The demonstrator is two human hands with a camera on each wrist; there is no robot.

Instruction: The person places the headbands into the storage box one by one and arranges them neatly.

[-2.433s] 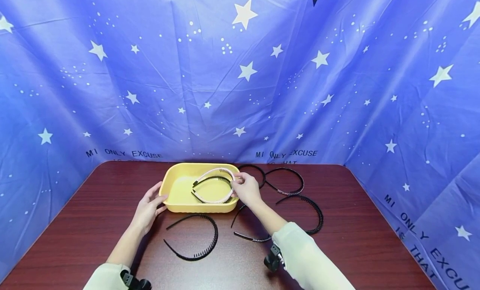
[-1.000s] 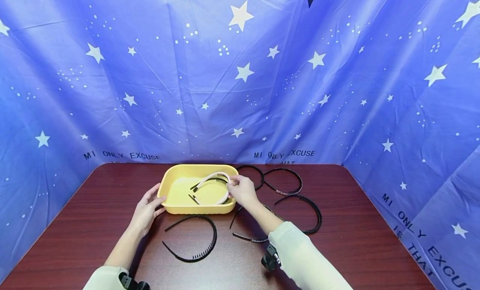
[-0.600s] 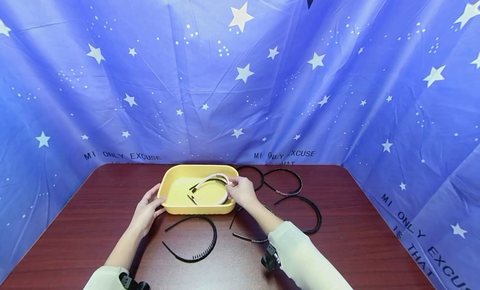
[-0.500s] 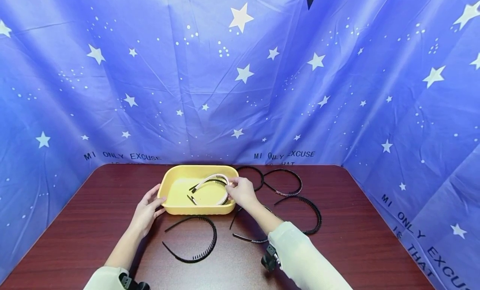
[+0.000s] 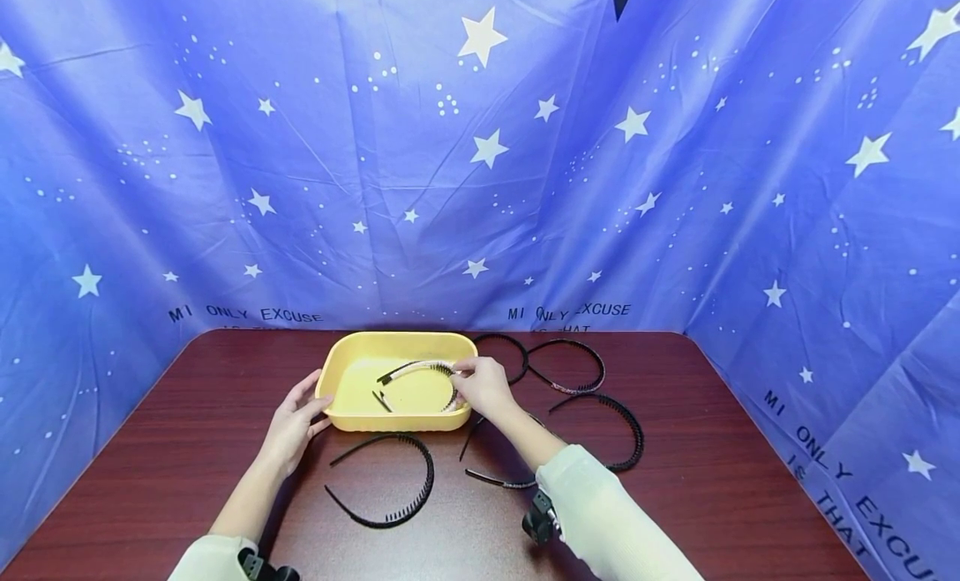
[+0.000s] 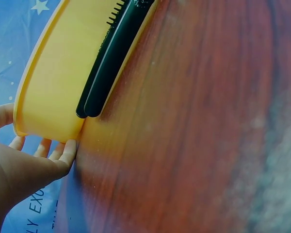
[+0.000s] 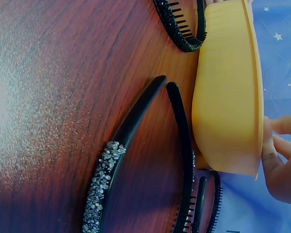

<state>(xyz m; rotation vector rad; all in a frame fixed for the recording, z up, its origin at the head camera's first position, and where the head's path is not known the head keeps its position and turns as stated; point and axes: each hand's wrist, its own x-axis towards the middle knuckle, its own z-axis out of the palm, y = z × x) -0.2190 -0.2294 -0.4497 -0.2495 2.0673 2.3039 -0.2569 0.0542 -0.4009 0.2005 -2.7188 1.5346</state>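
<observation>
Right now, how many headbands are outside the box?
5: one headband in front of the box, two behind the right hand, one under its forearm, one farther right. More may hide.

Headbands [image 5: 432, 473]: seven in view, comprising five on one table [image 5: 225, 414] and two (one pale, one dark) inside one yellow tray [image 5: 397, 423]. Hands: two, consisting of one left hand [image 5: 289, 427] and one right hand [image 5: 486, 389]. Sleeves [image 5: 607, 506]: two. Black wrist devices [image 5: 537, 518]: two.
</observation>
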